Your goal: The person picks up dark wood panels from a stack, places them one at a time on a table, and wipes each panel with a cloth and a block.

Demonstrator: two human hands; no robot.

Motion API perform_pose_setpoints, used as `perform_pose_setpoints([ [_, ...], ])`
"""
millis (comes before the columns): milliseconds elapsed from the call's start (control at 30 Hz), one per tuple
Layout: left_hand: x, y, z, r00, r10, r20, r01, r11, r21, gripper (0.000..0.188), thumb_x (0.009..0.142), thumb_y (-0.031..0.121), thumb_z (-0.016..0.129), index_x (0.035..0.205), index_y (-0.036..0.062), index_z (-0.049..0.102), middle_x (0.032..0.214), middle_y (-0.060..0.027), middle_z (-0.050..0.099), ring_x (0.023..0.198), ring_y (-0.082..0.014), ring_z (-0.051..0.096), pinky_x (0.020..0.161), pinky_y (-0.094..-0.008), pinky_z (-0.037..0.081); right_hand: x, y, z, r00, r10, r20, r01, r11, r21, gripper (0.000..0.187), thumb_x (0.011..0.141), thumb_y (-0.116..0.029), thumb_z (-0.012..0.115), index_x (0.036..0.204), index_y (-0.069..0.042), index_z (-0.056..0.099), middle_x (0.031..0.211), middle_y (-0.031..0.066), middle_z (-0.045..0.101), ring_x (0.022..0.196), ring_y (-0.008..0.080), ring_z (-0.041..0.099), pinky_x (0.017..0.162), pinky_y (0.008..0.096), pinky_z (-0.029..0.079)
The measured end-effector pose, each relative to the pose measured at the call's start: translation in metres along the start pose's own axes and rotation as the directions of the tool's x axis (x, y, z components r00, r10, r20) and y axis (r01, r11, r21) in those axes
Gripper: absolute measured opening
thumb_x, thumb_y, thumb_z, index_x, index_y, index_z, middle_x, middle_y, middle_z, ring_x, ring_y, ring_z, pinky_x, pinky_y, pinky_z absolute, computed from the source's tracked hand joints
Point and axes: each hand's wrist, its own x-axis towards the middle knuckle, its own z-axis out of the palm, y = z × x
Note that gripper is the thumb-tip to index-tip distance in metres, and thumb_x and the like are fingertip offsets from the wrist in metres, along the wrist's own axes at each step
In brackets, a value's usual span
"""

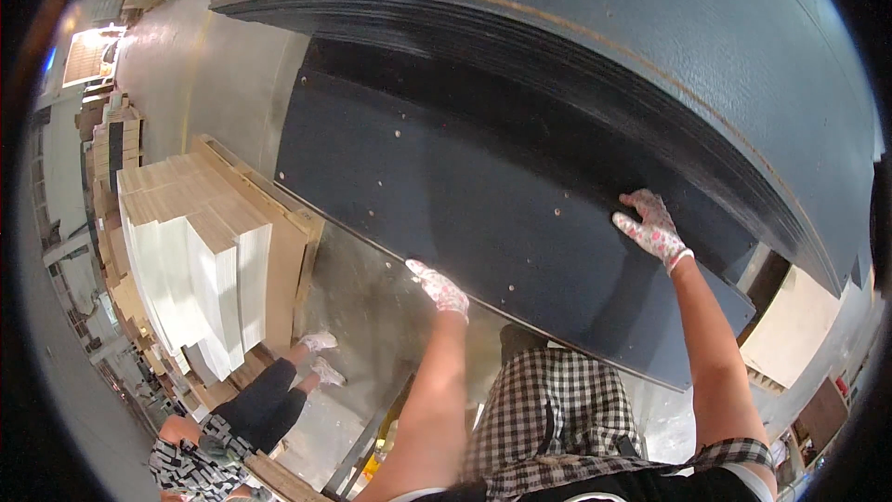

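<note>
A long dark panel (483, 195) with small round holes along it lies flat in front of me. My left hand (439, 288), in a white glove with pink spots, rests at the panel's near edge with its fingers stretched out along it. Farther right, my right hand (654, 227), in a matching glove, is over the panel near its far side. Its thumb and fingers are spread apart, and nothing shows between them. Beyond the panel rises a tall stack of dark boards (557, 46), with light brown edging on its top board and holes in the surface.
At the left stands a stack of white-faced boards (200, 260) beside brown upright sheets (290, 270). Another person (218, 437) is at the lower left, feet on the grey floor (358, 302). Light wooden boards (790, 325) lie right of the panel.
</note>
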Motion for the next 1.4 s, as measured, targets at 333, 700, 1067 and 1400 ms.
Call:
perform_pose_setpoints([
  [333,-0.040,-0.022,0.064,0.972,-0.193,-0.137,0.149,0.049,0.988,0.109,0.081,0.088,0.037,0.156,0.0084,0.026,0.161,-0.0119,0.025,0.145,-0.0327,0.028,0.120,-0.0485,0.022,0.011,-0.028,-0.015,0.943,0.207,0.262,-0.202,0.978,-0.044,0.091,0.087,-0.075,0.050,0.138,0.000,0.047,0.140,0.0256,0.052,0.133,0.0384,0.048,0.113,0.0416,0.036],
  [700,-0.085,0.071,0.031,0.930,-0.323,-0.177,0.188,0.003,0.982,0.115,0.075,0.093,0.035,0.157,0.0116,0.027,0.162,-0.0081,0.027,0.144,-0.0326,0.028,0.122,-0.0413,0.021,-0.092,-0.043,-0.058,0.954,0.164,0.251,-0.132,0.981,-0.139,0.089,0.088,-0.075,0.047,0.123,0.005,0.060,0.114,0.0302,0.065,0.114,0.0426,0.060,0.098,0.0456,0.047],
  [1067,-0.231,0.080,0.097,0.862,-0.368,-0.348,0.340,-0.088,0.936,0.096,0.091,0.080,0.018,0.157,0.0115,0.021,0.160,-0.0109,0.027,0.145,-0.0291,0.027,0.122,-0.0478,0.016,-0.289,-0.144,-0.151,0.896,0.274,0.349,-0.160,0.933,-0.323,0.086,0.092,-0.077,0.035,0.100,0.000,0.073,0.095,0.0236,0.071,0.101,0.0408,0.066,0.091,0.0443,0.050],
  [1400,-0.275,0.076,0.157,0.756,-0.563,-0.334,0.259,-0.212,0.942,0.093,0.092,0.078,0.018,0.157,0.0107,0.022,0.160,-0.0111,0.027,0.145,-0.0295,0.025,0.121,-0.0499,0.012,-0.357,-0.212,-0.165,0.975,0.132,0.180,-0.056,0.925,-0.375,0.087,0.092,-0.077,0.032,0.088,-0.001,0.073,0.089,0.0229,0.071,0.096,0.0423,0.067,0.087,0.0460,0.052],
])
